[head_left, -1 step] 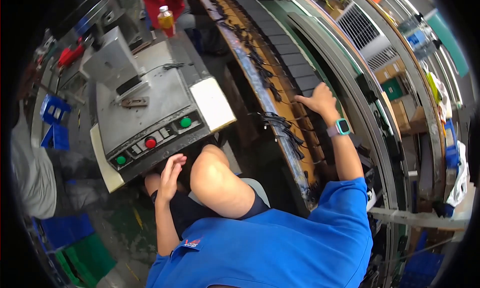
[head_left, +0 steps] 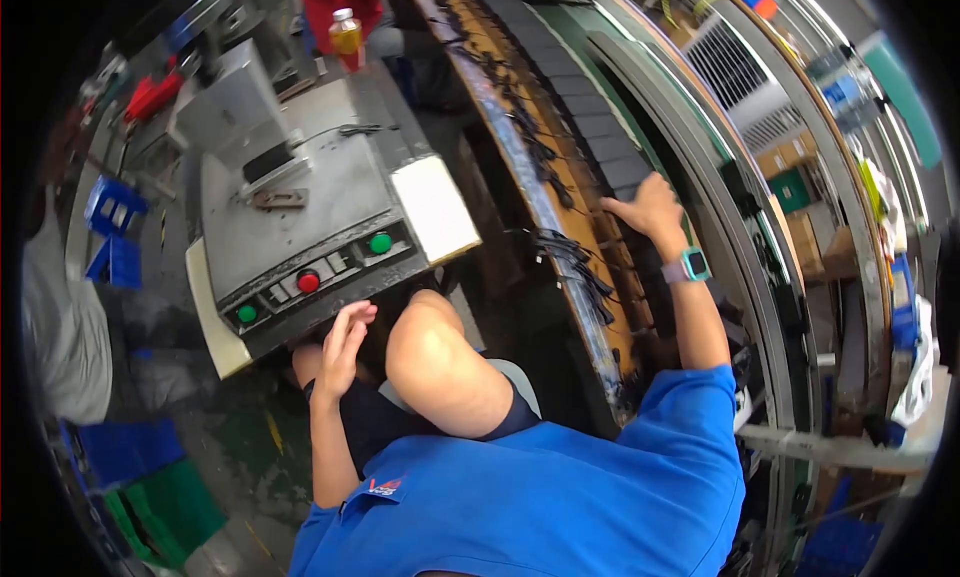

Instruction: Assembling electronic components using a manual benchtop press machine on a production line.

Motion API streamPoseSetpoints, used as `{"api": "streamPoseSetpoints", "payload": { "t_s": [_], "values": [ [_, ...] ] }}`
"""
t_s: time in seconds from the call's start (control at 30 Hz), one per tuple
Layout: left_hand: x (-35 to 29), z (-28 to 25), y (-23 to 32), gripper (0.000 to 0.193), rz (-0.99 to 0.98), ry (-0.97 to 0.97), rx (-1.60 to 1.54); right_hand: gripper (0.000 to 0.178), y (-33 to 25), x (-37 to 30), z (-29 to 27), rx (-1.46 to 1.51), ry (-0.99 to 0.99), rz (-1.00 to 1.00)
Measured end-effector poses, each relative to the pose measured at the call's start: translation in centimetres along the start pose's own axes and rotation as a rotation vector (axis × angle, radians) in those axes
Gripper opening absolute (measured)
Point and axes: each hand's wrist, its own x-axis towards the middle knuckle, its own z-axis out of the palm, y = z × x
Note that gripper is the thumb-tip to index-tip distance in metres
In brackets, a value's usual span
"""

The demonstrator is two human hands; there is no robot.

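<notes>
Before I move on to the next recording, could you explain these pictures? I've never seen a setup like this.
There is no robot here: a person works bare-handed, and the view looks down from a wide fisheye camera on their head, which bends straight edges.

The left hand is raised near the knee, apparently empty. The right hand, with a watch on its wrist, reaches to the row of dark flat pieces; whether it touches them is unclear, and nothing held shows.

Ahead to the left is a metal-topped machine with two green buttons and a red one. A small metal piece lies on top. Black cables lie along the brown ledge to the right.
</notes>
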Motion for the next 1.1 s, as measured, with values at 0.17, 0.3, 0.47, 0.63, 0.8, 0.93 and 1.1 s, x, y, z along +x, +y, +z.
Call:
{"api": "streamPoseSetpoints", "payload": {
  "t_s": [0.17,0.3,0.47,0.63,0.8,0.93,1.1],
  "values": [
    [1.2,-4.9,1.7,0.032,0.089,0.198,-0.07,0.1,1.7,-1.3,-5.5,-0.03,0.683,-0.54],
    [7.3,-11.8,3.4,0.026,0.125,0.35,0.022,0.091,-3.4,-3.7,-17.1,0.545,0.767,-0.847],
    [18.3,-20.0,1.8,0.062,0.43,0.672,0.543,0.069,-12.3,-2.2,-18.2,1.213,0.358,-0.791],
    [21.9,-22.6,2.7,0.077,0.584,0.333,0.342,0.069,-23.8,1.6,-6.7,1.227,-0.186,-0.77],
    [15.2,-20.1,4.1,0.079,0.478,0.25,-0.413,0.06,-34.2,6.1,2.6,1.374,-0.425,-0.801],
    [7.0,-12.7,3.6,0.076,0.483,0.266,-1.159,0.058,-41.5,7.9,6.3,1.074,-0.159,-1.094],
    [-2.5,-8.9,-0.2,0.055,0.292,0.5,-1.296,0.065,-46.0,4.1,4.7,0.36,0.292,-1.533]
  ]
}}
